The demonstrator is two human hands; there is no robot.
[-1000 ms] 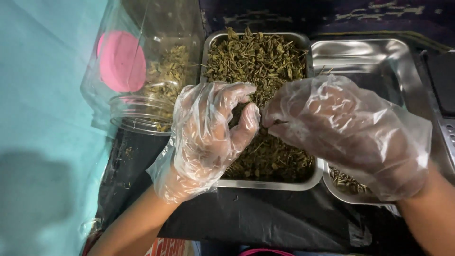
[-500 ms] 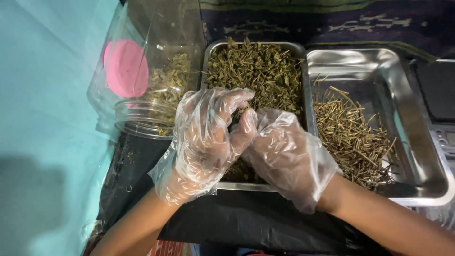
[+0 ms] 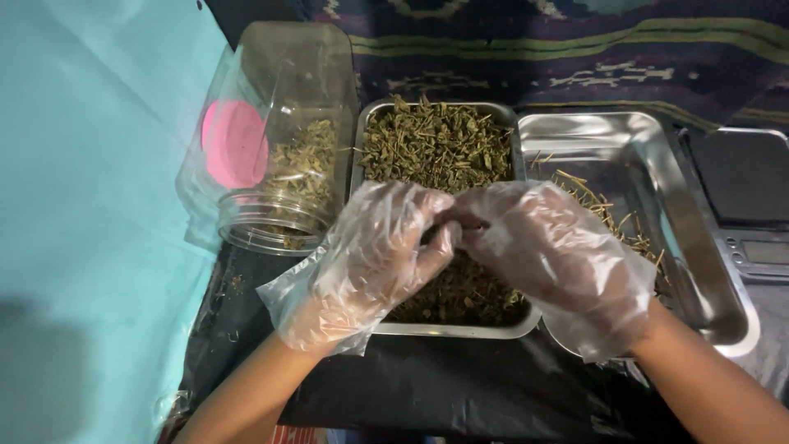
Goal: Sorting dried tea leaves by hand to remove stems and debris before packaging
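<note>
Both hands wear loose clear plastic gloves and meet over the middle metal tray (image 3: 374,140), which is filled with dried green-brown herb (image 3: 440,148). The left hand (image 3: 370,259) curls in from the left, its fingers bent toward the thumb; the right hand (image 3: 559,255) comes in from the right, its fingertips drawn together right against the left hand's fingertips. They seem to pinch a small bit of the herb between them – the crinkled plastic hides it, so what exactly is clamped cannot be told.

Just beside this tray on the right sits a 2nd metal tray (image 3: 657,156), mostly bare and shiny, with a scatter of thin dry stems (image 3: 612,218) along its near-left part, partly under the right hand. To the left of the herb tray a clear plastic jar (image 3: 283,90) lies on its side, mouth toward the person, some herb inside, a pink round lid (image 3: 234,156) next to it. A dark scale (image 3: 752,205) shows at the right edge. Everything rests on a black sheet (image 3: 460,386) over a teal cloth (image 3: 90,205).
</note>
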